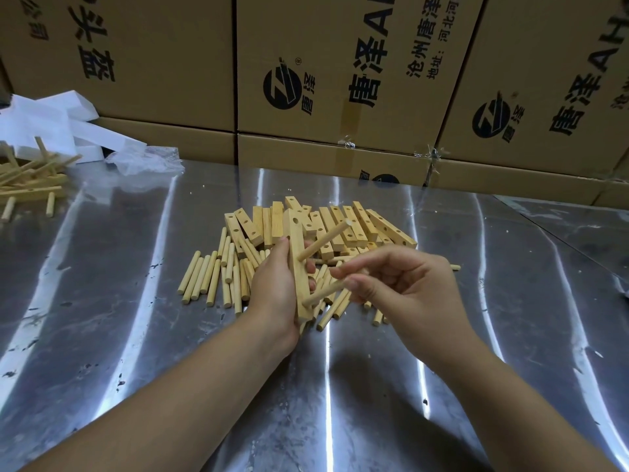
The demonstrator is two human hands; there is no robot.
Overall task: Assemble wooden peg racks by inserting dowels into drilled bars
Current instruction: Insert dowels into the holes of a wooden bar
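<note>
Cartons (340, 63) behind the desk (136, 301) read 唐泽 and 沧州唐泽 beside a round black logo. The left hand (272, 287) grips a drilled bar (299, 267) above loose dowels (204, 277), one dowel (325, 240) already seated in it; the right hand (398, 284) pinches a second dowel (323, 292) at a lower hole.

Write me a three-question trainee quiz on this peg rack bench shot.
1. True or false: the left hand grips a drilled bar.
2. How many dowels stick out of that bar with no hand on them? A) none B) one C) three
3. Fill in: the right hand pinches a ____.

Key
1. True.
2. B: the seated dowel.
3. Dowel: the loose dowel, its tip at the bar's face.
</note>
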